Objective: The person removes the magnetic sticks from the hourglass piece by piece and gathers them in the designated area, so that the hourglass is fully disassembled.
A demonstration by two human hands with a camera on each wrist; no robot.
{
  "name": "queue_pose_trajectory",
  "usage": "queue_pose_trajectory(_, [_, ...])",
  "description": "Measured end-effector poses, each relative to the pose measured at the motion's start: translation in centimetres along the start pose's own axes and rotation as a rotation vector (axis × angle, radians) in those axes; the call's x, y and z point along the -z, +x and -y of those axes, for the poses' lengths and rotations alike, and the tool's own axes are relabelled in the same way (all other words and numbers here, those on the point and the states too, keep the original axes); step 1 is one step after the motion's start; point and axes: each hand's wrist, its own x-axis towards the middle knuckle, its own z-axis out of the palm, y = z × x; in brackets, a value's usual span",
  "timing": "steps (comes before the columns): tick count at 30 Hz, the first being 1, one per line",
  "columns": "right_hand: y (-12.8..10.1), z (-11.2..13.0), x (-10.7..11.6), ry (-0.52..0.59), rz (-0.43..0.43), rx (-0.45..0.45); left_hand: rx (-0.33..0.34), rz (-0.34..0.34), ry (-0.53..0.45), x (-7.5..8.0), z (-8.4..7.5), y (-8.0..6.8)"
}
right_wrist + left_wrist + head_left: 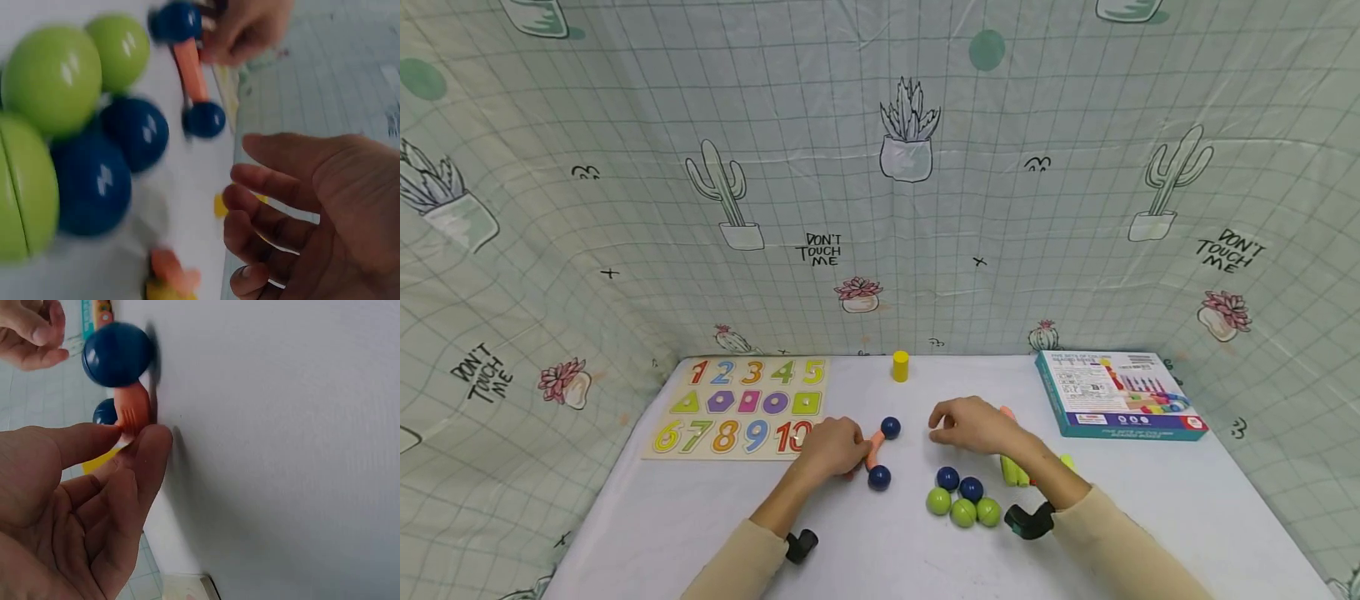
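Joining two dark blue balls (890,428), a short orange rod (876,450).

You face a white table (700,533), cactus-print cloth (880,208) draped behind and at both sides, soft even light.

- The left hand (833,446) rests on the white table (700,533), its fingers at an orange plastic rod (875,450) with a dark blue ball at each end (891,427); how the fingers hold the rod cannot be told
- The right hand (973,425) hovers just right of that rod, fingers loosely curled, holding nothing
- Two dark blue balls (958,484) and three green balls (962,510) cluster near the right wrist; yellow-green and orange pieces (1013,471) lie partly hidden behind it
- A small yellow cylinder (900,366) stands upright at the far edge; a wooden number puzzle board (741,406) lies far left; a teal cardboard toy box (1116,393) lies far right
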Motion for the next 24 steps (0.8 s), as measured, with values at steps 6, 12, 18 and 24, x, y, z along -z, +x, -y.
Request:
queue_pose_trajectory(6, [0.2, 2.9, -2.6, -0.027, 0.110, 0.167, -0.018, 0.002, 0.020, -0.3, -0.3, 0.3])
queue_pose_trajectory(12, [1.2, 4.1, -4.9, -0.101, 0.112, 0.191, -0.037, -0.028, 0.013, -0.6, -0.2, 0.7])
queue_pose_trajectory(18, [1.9, 4.3, -6.5, -0.189, 0.051, 0.251, -0.052, -0.036, -0.029, -0.6, 0.0, 1.2])
queue_pose_trajectory(24, [1.7, 4.4, -5.9, -0.197, 0.095, 0.285, -0.019, -0.042, -0.046, -0.5, 0.1, 1.4])
